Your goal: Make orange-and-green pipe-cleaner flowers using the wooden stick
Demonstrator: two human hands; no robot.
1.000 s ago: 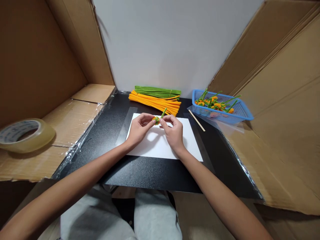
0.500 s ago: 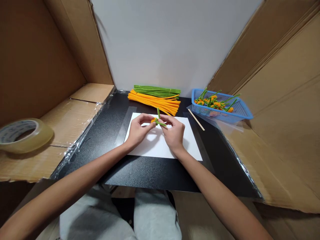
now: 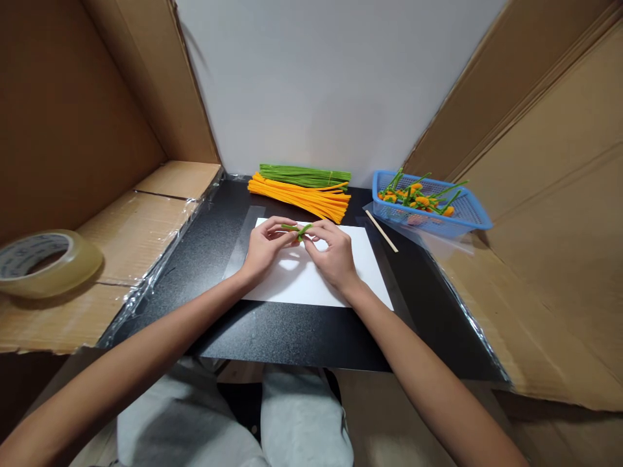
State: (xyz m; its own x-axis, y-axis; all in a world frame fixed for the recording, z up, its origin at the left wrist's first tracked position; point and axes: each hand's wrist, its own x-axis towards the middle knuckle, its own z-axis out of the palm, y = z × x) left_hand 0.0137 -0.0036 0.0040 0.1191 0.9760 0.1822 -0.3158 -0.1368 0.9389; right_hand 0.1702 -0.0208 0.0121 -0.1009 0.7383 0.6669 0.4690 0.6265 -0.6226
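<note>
Over a white sheet of paper (image 3: 311, 285), both hands pinch one small piece made of green and orange pipe cleaners (image 3: 301, 232). Its two green ends spread out to the sides at the top, and only a little orange shows below, between the fingers. My left hand (image 3: 265, 248) is closed on it from the left, thumb and fingertips together. From the right, my right hand (image 3: 333, 253) holds the green part between thumb and forefinger. The fingers hide most of the orange part.
Behind the paper lie bundles of orange pipe cleaners (image 3: 296, 196) and green pipe cleaners (image 3: 304, 174). A blue basket (image 3: 433, 224) of orange-and-green pieces stands at the back right, near a thin wooden stick (image 3: 381, 231). A tape roll (image 3: 78, 263) rests on cardboard (image 3: 114, 227) at left.
The piece has turned in my fingers: its green ends pointed up and right, and now spread left and right. Less orange shows. My right hand has shifted its grip slightly.
</note>
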